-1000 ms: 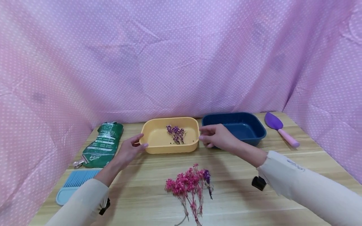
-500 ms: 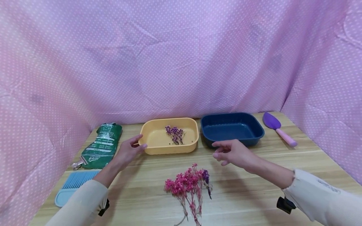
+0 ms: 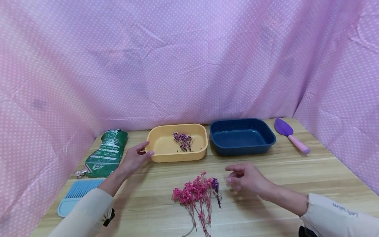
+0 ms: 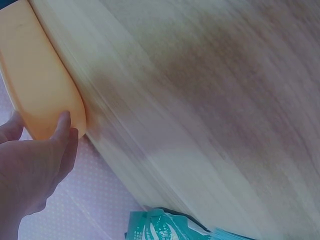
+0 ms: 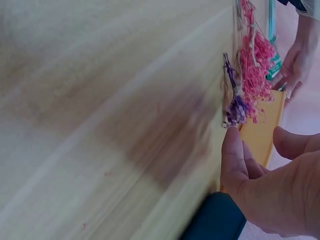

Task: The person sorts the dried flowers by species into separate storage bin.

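Note:
In the head view my left hand (image 3: 134,159) touches the left end of a yellow basin (image 3: 177,157) with relaxed, nearly straight fingers and thumb. Inside that basin lies a small sprig of purple dried flowers (image 3: 183,141). Over the wood to the right, my right hand (image 3: 250,180) is held loosely with nothing in its fingers. Nearest to it is a second, tied purple dried-flower bunch (image 3: 215,185), lying against a bundle of pink dried flowers (image 3: 190,193). The right wrist view shows both the purple bunch (image 5: 237,109) and the pink flowers (image 5: 257,60) beyond the fingertips.
A dark blue basin (image 3: 242,151) stands right of the yellow one. Farther right lies a purple trowel (image 3: 291,135) with a pink handle. On the left are a green bag (image 3: 108,153) with a metal clip and a light blue brush (image 3: 78,194). Pink dotted cloth (image 3: 189,65) surrounds the table.
My right hand has left the yellow basin's right end, moved right, then come down toward me beside the flowers. The left hand has stayed on the yellow basin.

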`<state>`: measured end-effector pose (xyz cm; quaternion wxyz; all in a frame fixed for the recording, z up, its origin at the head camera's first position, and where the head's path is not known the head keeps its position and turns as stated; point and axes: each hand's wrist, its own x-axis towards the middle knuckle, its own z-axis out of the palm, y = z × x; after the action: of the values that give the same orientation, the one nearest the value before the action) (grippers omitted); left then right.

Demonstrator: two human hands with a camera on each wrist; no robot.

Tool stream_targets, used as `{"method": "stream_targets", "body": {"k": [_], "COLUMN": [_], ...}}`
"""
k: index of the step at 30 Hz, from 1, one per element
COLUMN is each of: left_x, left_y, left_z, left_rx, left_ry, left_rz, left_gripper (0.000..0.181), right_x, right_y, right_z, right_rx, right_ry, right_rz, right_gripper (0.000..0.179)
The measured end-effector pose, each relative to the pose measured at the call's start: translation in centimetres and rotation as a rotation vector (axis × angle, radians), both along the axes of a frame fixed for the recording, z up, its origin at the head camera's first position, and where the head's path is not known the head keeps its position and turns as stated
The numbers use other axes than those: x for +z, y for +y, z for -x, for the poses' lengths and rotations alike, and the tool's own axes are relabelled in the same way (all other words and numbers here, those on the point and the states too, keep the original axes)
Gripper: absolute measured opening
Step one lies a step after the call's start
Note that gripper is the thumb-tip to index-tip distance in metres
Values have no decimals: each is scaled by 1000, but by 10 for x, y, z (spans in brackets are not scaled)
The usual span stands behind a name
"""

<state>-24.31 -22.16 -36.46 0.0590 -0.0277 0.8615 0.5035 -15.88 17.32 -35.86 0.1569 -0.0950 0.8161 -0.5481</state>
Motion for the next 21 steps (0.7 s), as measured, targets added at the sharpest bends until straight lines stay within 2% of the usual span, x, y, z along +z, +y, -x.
{"method": "stream_targets", "body": {"k": [6, 13, 19, 21], "left_x": [0, 3, 3, 3], "left_y": [0, 1, 1, 1], "left_z": [0, 0, -1, -1], "left_rx": [0, 5, 5, 5], "left_ry": [4, -11, -15, -6], "left_rz": [16, 31, 27, 31], "left_gripper": [67, 67, 67, 67], "right_x": [-4, -13, -18, -19], "right_y": [-5, -19, -33, -37], "right_z": [-6, -6, -6, -5], "right_rx": [-13, 9, 75, 114], "right_ry": [-32, -43, 42, 92], "right_rz": [-29, -59, -184, -235], "right_gripper": [53, 53, 57, 51]}}
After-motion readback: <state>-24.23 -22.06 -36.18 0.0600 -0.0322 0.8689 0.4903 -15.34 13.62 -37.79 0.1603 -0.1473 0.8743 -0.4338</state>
